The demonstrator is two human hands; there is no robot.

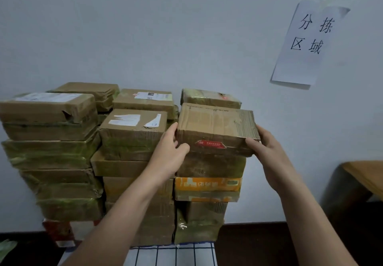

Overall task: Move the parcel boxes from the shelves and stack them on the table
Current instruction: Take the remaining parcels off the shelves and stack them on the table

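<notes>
A brown cardboard parcel box point(215, 126) with a red sticker on its front sits at the top of the right-hand stack, slightly tilted. My left hand point(167, 153) grips its left end, thumb on the front face. My right hand point(267, 147) grips its right end with the thumb on the front lower corner. Beneath it stand several taped boxes, one of them an orange box point(207, 184). The middle stack point(132, 128) and the left stack point(49, 120) of parcels stand beside it against the wall.
A checked tablecloth point(174, 253) covers the table under the stacks. A paper sign point(306, 43) hangs on the white wall at upper right. A wooden chair or stool point(364, 176) stands at the right edge. A red packet point(58, 232) lies under the left stack.
</notes>
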